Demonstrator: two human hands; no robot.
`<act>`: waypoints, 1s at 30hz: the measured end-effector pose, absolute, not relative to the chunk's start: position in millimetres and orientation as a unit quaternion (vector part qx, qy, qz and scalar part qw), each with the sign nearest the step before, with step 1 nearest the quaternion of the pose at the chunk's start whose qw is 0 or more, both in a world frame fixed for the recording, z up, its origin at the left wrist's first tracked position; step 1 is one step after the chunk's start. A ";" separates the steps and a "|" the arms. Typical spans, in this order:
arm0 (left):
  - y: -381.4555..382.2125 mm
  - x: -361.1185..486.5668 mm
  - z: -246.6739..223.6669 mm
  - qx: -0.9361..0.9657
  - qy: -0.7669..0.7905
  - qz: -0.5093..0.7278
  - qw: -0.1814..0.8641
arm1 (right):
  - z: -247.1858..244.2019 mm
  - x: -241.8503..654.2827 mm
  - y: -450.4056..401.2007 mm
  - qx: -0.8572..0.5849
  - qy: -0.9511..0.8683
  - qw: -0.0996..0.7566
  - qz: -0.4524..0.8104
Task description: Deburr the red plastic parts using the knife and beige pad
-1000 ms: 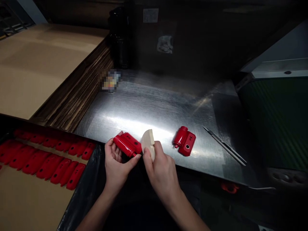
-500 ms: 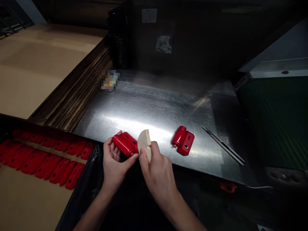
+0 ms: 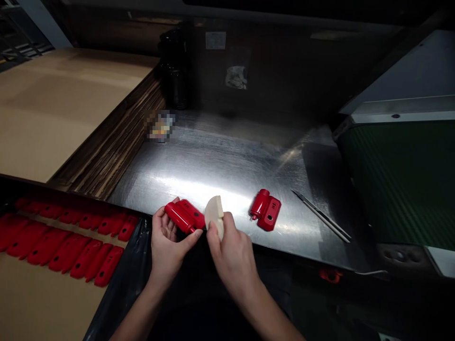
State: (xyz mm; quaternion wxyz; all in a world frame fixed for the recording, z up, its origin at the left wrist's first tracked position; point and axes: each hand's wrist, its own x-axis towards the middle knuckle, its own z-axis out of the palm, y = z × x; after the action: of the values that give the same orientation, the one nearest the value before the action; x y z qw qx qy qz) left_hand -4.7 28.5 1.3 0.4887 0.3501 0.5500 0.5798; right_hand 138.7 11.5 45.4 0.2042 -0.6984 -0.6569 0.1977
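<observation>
My left hand [image 3: 169,237] is closed around a glossy red plastic part [image 3: 183,215], which has a cylinder along one side and a flat plate with a dark round hole. The thumb lies by the cylinder's narrow end. Between the fingers and thumb of my right hand [image 3: 231,246] is a cream half-round pad [image 3: 214,213], its curved edge close beside the red part's right end. Whether the two touch, I cannot tell. A second red part [image 3: 265,210] of the same shape lies on the metal table [image 3: 227,156] to the right of my hands.
A pen-like tool [image 3: 322,215] lies further right on the table. At left are a tall stack of brown boards [image 3: 71,104] and rows of red parts [image 3: 60,246] on a lower board. A green belt [image 3: 405,180] stands at right; a dark bottle [image 3: 177,80] is at the back.
The camera view has shifted slightly, so the table things appear a little lower or further left. Both hands keep their grips, and the pad stays close by the red part.
</observation>
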 end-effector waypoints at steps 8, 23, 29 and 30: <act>29.1 -7.7 -1.6 0.340 0.536 0.586 0.504 | 50.9 142.1 23.9 -0.719 -0.638 0.118 0.248; 37.7 -42.6 4.4 0.336 0.441 0.570 0.606 | 66.7 155.9 38.5 -0.752 -0.604 0.008 0.265; 82.0 -67.7 16.6 0.588 0.462 0.404 0.527 | 56.6 197.4 -0.7 -0.732 -0.627 0.185 0.191; 92.3 -73.2 18.6 0.637 0.478 0.362 0.484 | 54.0 211.0 -2.5 -0.728 -0.622 0.237 0.162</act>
State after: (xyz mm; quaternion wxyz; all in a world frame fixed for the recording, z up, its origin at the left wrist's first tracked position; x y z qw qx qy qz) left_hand -73.2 92.3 18.6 0.4844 0.6372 0.4779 0.3619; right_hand 211.0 -2.5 54.0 0.2374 -0.7283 -0.6220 0.1621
